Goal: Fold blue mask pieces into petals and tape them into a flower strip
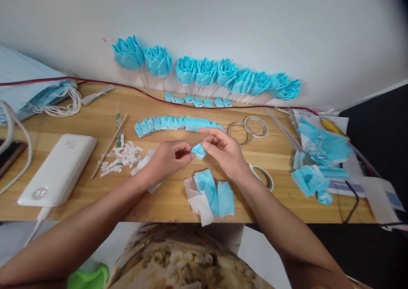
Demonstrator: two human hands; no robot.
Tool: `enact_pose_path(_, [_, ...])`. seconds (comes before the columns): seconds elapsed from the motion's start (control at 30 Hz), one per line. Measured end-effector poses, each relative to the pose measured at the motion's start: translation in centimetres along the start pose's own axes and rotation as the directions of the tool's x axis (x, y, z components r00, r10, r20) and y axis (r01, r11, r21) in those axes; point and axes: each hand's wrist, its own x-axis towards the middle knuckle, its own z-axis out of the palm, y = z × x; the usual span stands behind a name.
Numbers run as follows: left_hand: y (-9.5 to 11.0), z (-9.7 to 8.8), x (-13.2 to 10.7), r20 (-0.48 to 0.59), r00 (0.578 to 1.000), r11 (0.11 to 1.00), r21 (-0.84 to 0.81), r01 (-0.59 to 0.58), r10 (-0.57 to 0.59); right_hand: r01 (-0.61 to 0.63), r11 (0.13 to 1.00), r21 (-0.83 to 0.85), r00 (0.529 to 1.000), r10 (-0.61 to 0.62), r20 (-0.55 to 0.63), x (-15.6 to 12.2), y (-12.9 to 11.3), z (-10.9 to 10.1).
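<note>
Between the fingertips of both hands is a small folded blue fabric piece (199,151) with a white edge. My left hand (168,157) pinches its left side, while my right hand (225,151) pinches its upper right corner. Just behind the hands lies a curved row of folded blue pieces (162,124), partly covered by my right fingers. Loose blue fabric pieces (208,189) and white fabric pieces (202,208) lie below the hands near the table's front edge. A roll of tape (270,180) rests beside my right wrist, partly hidden by the forearm.
Several blue fabric flowers (158,61) on sticks lean against the wall. White paper strips (124,157), a wooden stick (110,145) and a white power bank (60,168) lie left. Two tape rings (256,126) sit behind my right hand; blue scraps (310,180) lie right. A cable (127,85) crosses behind.
</note>
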Motion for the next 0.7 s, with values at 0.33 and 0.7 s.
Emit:
enact_pose_path(0.33, [-0.14,-0.15,0.05,0.009,1.000,0.998,-0.062,0.029,-0.029,-0.024,1.000,-0.004,0.996,0.024,-0.087,0.11,0.42,0.01])
enact_pose_path(0.7, [-0.83,-0.55,0.47,-0.107,0.981,0.932,-0.344,0.113,-0.159,-0.133,0.963,0.233,0.991,0.133,0.012,0.10,0.20,0.01])
